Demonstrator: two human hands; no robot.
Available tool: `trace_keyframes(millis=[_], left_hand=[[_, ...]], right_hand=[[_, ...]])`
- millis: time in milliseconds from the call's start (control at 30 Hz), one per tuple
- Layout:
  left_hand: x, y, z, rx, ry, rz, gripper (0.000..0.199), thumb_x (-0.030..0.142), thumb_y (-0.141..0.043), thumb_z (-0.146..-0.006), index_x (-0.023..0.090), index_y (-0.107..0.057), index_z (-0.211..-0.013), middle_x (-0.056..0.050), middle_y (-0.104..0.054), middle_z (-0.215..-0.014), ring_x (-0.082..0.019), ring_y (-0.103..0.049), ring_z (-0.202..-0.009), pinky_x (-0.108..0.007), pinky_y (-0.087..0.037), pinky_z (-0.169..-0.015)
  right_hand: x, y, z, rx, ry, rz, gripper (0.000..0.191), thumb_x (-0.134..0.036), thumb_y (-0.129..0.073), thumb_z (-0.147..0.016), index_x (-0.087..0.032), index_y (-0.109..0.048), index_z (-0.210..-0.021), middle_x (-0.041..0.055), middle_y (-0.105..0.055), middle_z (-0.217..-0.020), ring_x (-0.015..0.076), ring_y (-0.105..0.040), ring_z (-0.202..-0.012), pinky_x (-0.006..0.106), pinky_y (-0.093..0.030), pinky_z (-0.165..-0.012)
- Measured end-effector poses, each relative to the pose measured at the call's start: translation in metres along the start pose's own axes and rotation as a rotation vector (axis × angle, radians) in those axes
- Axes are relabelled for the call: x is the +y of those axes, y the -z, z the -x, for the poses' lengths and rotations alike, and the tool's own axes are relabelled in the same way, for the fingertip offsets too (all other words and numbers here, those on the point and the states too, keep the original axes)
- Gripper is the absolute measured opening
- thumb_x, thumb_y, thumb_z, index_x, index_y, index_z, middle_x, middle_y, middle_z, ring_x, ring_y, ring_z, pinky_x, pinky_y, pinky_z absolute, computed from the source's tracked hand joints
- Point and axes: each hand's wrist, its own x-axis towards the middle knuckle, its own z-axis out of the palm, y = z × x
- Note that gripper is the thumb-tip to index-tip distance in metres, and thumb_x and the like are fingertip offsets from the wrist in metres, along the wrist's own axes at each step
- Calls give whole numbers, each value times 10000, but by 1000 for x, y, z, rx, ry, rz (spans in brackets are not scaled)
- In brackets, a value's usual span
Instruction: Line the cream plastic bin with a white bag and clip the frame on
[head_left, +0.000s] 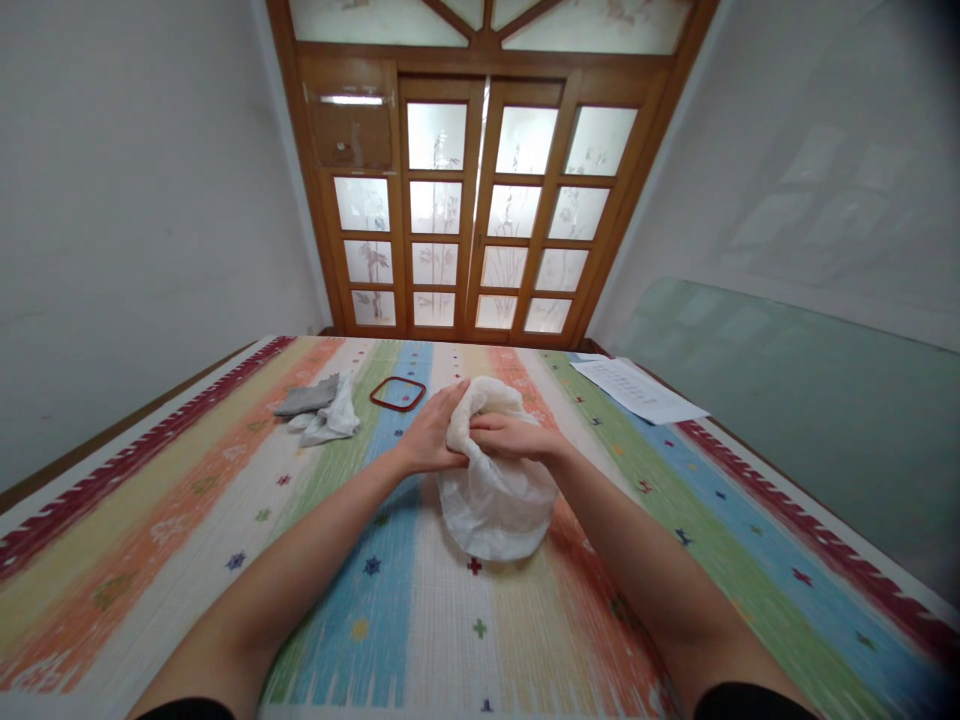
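Note:
A thin white bag [499,515], which looks like plastic, stands crumpled at the middle of the table, its gathered rim at the top. My left hand [436,428] grips the rim from the left, thumb near the front and fingers reaching up its outer side. My right hand [514,438] lies across the opening from the right, with its fingers bent into the folds. The fingertips of the right hand are partly hidden by the bag. What the bag contains, if anything, cannot be seen.
Beyond my left arm lie a grey cloth [307,397] and a crumpled white cloth [334,415]. Near them is a dark red rounded frame [398,393]. Printed sheets [637,390] lie at the right back. A striped tablecloth [330,590] covers the table.

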Motion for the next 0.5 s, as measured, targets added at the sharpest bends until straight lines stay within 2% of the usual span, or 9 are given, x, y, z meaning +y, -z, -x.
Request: trace_keyframes(millis=[100,167,267,367,500], left_hand=[[2,2,-1,8,14,3,1320,326,-868,-600,283,-63,-1645,-149,-353,-1601,-389,-381,-1465,-602,-331,-1223],[1,2,-1,25,22,11,1317,324,-874,-592,290,-80,-1642,-145,-357,-1593,-391,-387,-1458,-609,-335,-1218],[-3,-1,0,48,48,47,1321,371,-893,-584,292,-100,-1638,-142,-350,-1601,-399,-389,-1455,-628,-328,-1215],[-4,-4,1,84,126,98,1280,452,-880,-634,265,-109,-1638,-163,-324,-1624,-404,-369,-1476,-625,-314,-1227],[3,-5,1,40,117,125,1258,483,-871,-659,247,-118,-1638,-170,-331,-1624,-399,-365,-1487,-604,-313,-1240]], right_hand=[[-1,1,0,-4,-24,-38,220,-328,-563,-941,-181,-725,-929,24,-684,-887,143,-579,-762,239,-493,-666],[-2,5,2,-18,-11,-80,235,-347,-562,-949,-169,-715,-937,21,-678,-880,136,-577,-764,233,-488,-669],[-6,15,7,-25,49,-85,308,-413,-553,-973,-156,-720,-998,30,-698,-946,148,-604,-859,256,-517,-779],[-11,23,14,-56,97,-21,372,-466,-537,-992,-156,-727,-1074,33,-718,-1020,160,-620,-944,286,-516,-892],[-13,23,17,-149,93,59,380,-460,-511,-1006,-164,-742,-1068,34,-732,-1025,168,-638,-935,293,-527,-894]])
